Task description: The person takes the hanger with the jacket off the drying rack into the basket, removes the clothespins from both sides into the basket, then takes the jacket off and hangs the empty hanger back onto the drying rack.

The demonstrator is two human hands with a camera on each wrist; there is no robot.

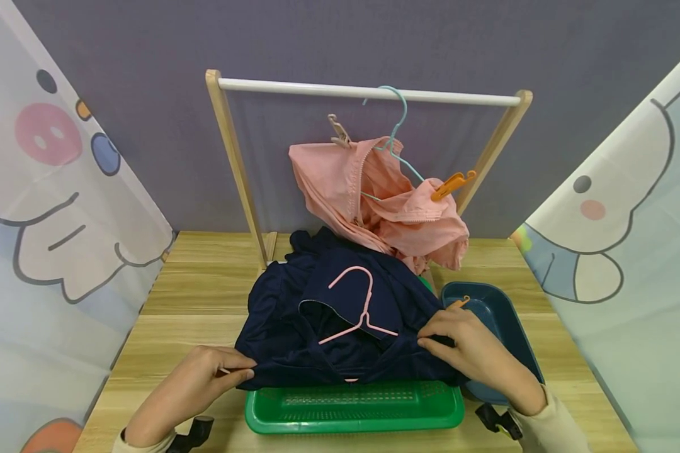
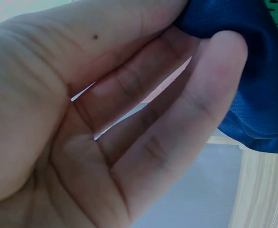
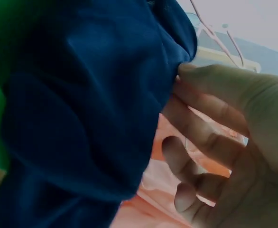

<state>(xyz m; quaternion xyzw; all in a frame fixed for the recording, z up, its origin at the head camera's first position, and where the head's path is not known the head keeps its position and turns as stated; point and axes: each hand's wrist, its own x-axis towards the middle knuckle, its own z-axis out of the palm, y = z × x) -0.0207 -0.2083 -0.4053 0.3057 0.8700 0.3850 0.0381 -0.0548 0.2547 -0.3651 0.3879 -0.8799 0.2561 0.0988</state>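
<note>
Navy garment (image 1: pixel 294 314), one pink hanger (image 1: pixel 358 308), two hands pinching its edges

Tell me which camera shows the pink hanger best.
The head view: the whole pink hanger lies on the navy garment, between the left hand and right hand. The right wrist view shows only thin pale wires, perhaps it; the left wrist view shows none.

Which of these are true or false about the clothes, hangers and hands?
1. Both hands, left and right, pinch the dark navy fabric garment. True.
2. The thin pink wire hanger hangs on the white rail. False: it lies on the navy garment.
3. The crumpled pink garment hangs from a light teal hanger. True.
4. The green plastic tray is behind the rack. False: it sits at the table's front edge.
</note>
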